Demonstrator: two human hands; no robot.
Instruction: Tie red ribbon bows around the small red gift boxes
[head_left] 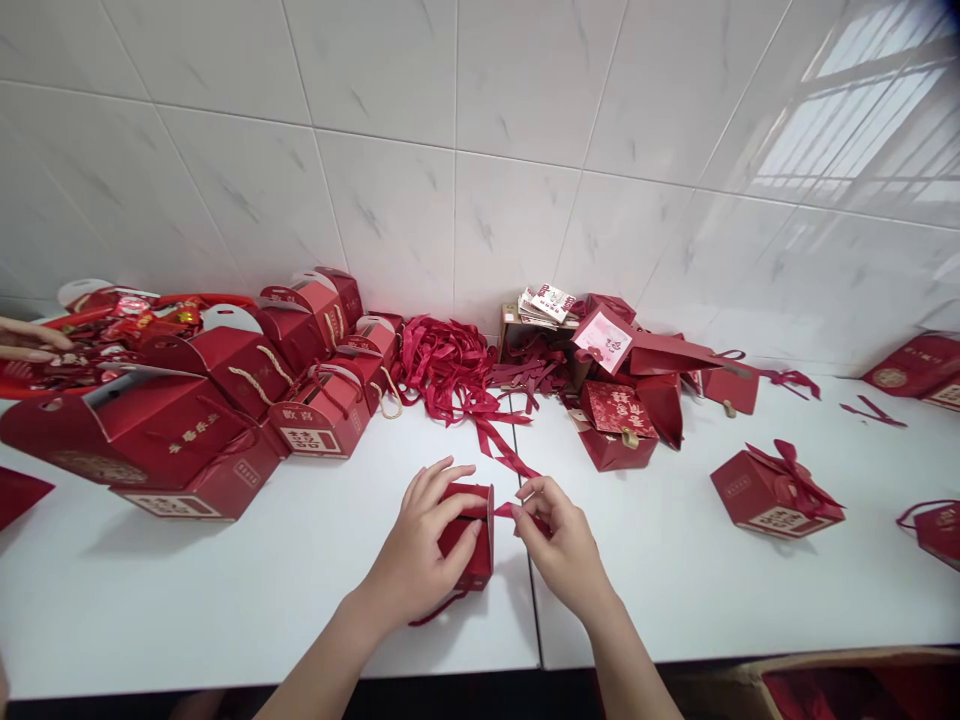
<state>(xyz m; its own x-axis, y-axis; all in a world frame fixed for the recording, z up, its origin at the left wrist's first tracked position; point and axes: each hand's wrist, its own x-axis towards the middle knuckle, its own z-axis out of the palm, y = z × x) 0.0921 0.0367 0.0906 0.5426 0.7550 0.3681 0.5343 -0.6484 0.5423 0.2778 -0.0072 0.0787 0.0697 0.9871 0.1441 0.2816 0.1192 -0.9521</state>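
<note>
A small red gift box [474, 570] stands near the table's front edge. My left hand [427, 540] is closed around it from the left, thumb in front and fingers over the top, hiding much of it. On its right side my right hand [551, 535] pinches a red ribbon [504, 510] between thumb and fingertips; the ribbon reaches the box's side panel. A dark red cord hangs at the box's lower left. Behind my hands, a loose strand trails from a heap of red ribbons [446, 365] at the wall.
Several red boxes with rope handles [322, 415] crowd the left. At centre right are opened boxes [619, 425] and a stack of cards [550, 302]. A box with a ribbon bow [776, 490] stands right. Another person's hand [30, 340] is at far left. A carton [847, 660] sits below the table edge.
</note>
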